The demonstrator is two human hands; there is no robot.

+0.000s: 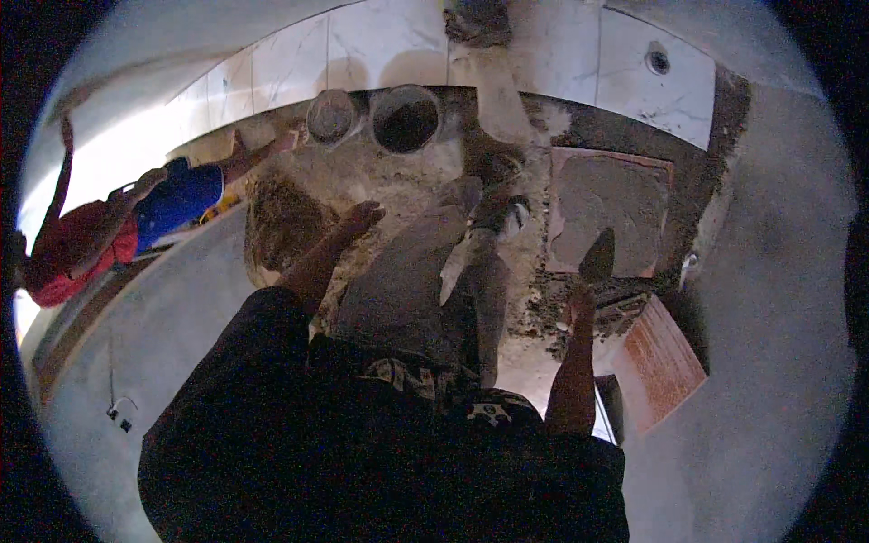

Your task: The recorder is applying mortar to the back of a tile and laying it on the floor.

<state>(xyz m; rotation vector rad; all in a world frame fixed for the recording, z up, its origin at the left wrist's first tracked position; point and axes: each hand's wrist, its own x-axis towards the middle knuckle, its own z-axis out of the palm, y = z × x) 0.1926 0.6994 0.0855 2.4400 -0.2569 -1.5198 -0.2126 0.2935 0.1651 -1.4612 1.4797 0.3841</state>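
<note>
My right hand (577, 306) is closed round the handle of a trowel (597, 256), whose pointed blade lies over the near edge of a square tile (665, 237). Grey mortar (602, 204) coats most of that tile's upturned face, leaving a pinkish rim showing. My left hand (362, 215) is held out by my bent knee, its fingers stretched and nothing seen in them. A brown, rough mound (282, 217) sits just left of that hand.
Two round buckets (405, 118) (331, 116) stand by the white tiled wall (380, 45). A reddish tile (665, 357) leans at the lower right. Loose rubble (548, 312) lies near my right hand. At the left, a person in a red shirt (95, 253) is by a bright opening.
</note>
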